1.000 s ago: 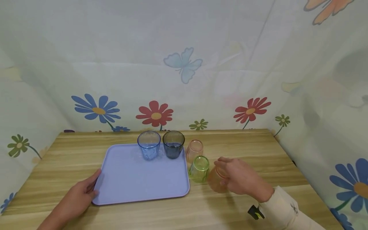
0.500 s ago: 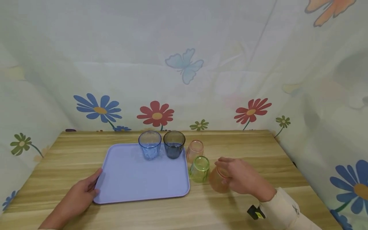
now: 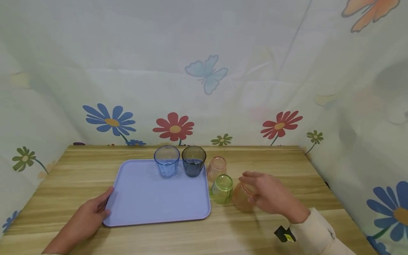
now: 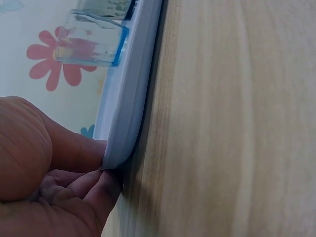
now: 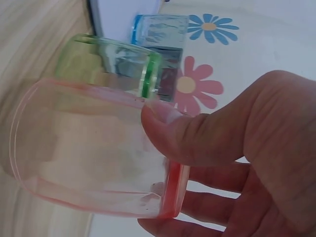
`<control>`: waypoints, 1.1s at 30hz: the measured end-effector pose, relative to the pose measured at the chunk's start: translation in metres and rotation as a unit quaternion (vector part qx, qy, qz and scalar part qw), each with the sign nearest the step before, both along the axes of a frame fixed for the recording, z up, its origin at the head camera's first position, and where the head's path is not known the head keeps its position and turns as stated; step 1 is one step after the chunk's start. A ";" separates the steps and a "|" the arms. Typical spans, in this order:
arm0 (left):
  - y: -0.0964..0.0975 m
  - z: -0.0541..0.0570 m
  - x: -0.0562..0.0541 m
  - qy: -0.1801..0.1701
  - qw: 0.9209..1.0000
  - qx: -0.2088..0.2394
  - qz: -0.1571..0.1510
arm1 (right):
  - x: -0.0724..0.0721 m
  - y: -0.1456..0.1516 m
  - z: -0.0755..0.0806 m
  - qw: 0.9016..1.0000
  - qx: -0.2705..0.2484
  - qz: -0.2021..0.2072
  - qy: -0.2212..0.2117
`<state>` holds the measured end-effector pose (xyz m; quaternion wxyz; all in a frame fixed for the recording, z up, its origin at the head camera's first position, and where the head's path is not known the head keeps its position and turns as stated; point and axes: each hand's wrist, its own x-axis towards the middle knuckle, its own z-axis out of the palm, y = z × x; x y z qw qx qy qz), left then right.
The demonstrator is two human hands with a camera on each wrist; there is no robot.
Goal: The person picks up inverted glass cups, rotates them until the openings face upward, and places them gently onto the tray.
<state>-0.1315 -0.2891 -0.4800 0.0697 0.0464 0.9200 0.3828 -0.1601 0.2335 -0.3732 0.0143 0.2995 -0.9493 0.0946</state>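
Note:
My left hand pinches the near left corner of a lavender tray, thumb on top and fingers beneath, as the left wrist view shows. My right hand grips an upside-down orange glass round its base end, thumb on one side and fingers on the other. Left of it, a green glass stands upside down, with a pink glass inverted behind it. On the tray's far side, a blue glass and a dark grey glass stand upright, side by side.
The wooden table runs back to a flower-printed cloth, which also hangs at both sides. A small black thing with a yellow mark shows beside my right sleeve.
My right hand and the orange glass have risen slightly in the head view. The left hand stays at the tray's corner, and the other glasses keep their places.

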 end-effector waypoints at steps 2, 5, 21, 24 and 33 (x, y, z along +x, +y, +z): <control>0.000 0.000 0.000 -0.004 1.000 0.002 0.001 | 0.000 0.000 0.003 1.000 0.000 0.004 0.000; 0.000 0.000 0.000 -0.006 1.000 0.001 0.000 | 0.001 0.002 0.009 1.000 0.005 0.009 0.007; 0.000 0.002 -0.002 -0.015 1.000 -0.017 -0.001 | -0.002 0.002 0.036 0.999 0.031 0.028 0.027; 0.000 0.002 -0.003 -0.012 1.000 -0.020 -0.001 | -0.002 0.002 0.041 0.998 0.030 0.038 0.032; -0.001 0.000 -0.003 -0.002 1.000 -0.022 -0.003 | 0.000 0.000 0.055 0.998 0.038 0.033 0.022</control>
